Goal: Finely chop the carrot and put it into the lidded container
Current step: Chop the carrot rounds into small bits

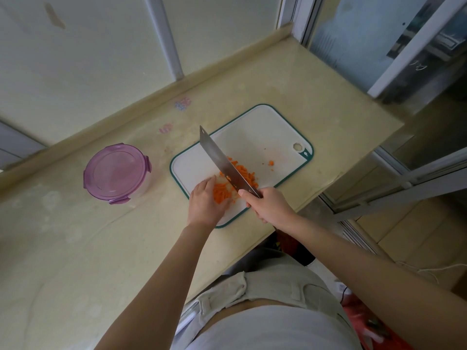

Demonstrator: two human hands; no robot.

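Chopped orange carrot point(222, 192) lies in a heap on a white cutting board point(265, 132) with a green rim. My right hand point(269, 204) grips the handle of a broad steel knife point(219, 159), whose blade slants across the heap. My left hand point(206, 202) lies on the board at the heap's left side, its fingers curved against the carrot pieces. More pieces point(246, 173) show to the right of the blade. The round clear container point(117, 171) with its purple clip lid on stands on the counter, left of the board.
A few stray carrot bits point(271, 163) lie near the board's hanging hole. The beige counter point(88, 236) ends just right of the board, with a drop to the floor. A wall and a window frame run along the back.
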